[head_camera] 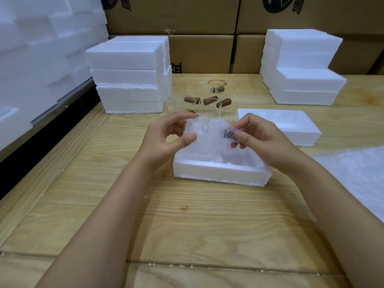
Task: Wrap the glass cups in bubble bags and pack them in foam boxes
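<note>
A glass cup wrapped in a bubble bag point(209, 136) hangs just above an open white foam box point(220, 170) at the table's middle. My left hand point(166, 138) pinches the bag's left edge between thumb and fingers. My right hand point(259, 138) grips the right side, where the cup's dark brown handle shows through the wrap. Several bare glass cups with brown wooden handles point(207, 100) lie on the table behind the box. The lower part of the wrapped cup is hidden inside the box.
A foam lid point(291, 125) lies to the right of the box. Stacks of foam boxes stand at back left point(128, 77) and back right point(301, 67). Bubble bags point(357, 175) lie at the right edge. Cardboard cartons point(203, 53) line the wall behind the wooden table point(104, 194).
</note>
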`<state>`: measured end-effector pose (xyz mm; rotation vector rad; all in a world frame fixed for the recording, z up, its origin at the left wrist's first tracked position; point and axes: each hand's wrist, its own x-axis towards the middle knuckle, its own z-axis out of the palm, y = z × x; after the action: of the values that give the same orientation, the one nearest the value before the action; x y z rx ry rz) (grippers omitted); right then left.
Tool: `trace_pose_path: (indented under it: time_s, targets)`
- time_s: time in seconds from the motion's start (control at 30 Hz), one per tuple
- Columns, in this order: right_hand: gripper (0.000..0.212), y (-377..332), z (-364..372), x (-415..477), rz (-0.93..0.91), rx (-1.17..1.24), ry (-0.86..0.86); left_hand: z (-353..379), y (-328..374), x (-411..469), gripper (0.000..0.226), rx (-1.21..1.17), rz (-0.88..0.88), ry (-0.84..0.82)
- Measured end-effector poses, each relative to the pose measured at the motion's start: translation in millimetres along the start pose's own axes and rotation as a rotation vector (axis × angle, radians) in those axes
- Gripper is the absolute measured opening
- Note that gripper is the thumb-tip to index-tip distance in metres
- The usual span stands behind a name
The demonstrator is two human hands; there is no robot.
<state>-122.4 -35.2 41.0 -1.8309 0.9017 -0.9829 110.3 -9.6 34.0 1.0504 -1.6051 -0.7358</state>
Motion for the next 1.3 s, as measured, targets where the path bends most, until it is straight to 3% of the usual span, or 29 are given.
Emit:
trace_pose_path:
  time_s: [0.33,0.47,0.7,0.93,1.03,1.2,1.3]
  targets:
    - [0.021,7,1,-1,0.016,-0.302,-0.041,-5,-10,-4,0.037,0.087,0.022,-0.056]
    - [0.023,7,3,-1,-0.005,-0.431,-0.061,-8,-16,-4,0.046,0.080,0.027,-0.065]
    - [0.026,4,3,-2,0.008,-0.498,-0.067,-7,-23,-4,0.050,-0.071,-0.053,-0.173]
    - [0.025,3,5,-5,-0.039,-0.531,-0.024,8,-22,-4,0.044,-0.110,-0.104,-0.089]
    - [0.004,2,7,-5,-0.077,-0.520,0.022,12,-22,-6,0.051,-0.107,-0.087,-0.053]
    - [0.012,0,3,-3,-0.089,-0.459,0.092,14,-21,-7,0.054,-0.071,-0.082,-0.054]
    - [0.017,1,-8,3,-0.121,-0.414,0.377,14,-22,-7,0.057,-0.051,-0.085,-0.047]
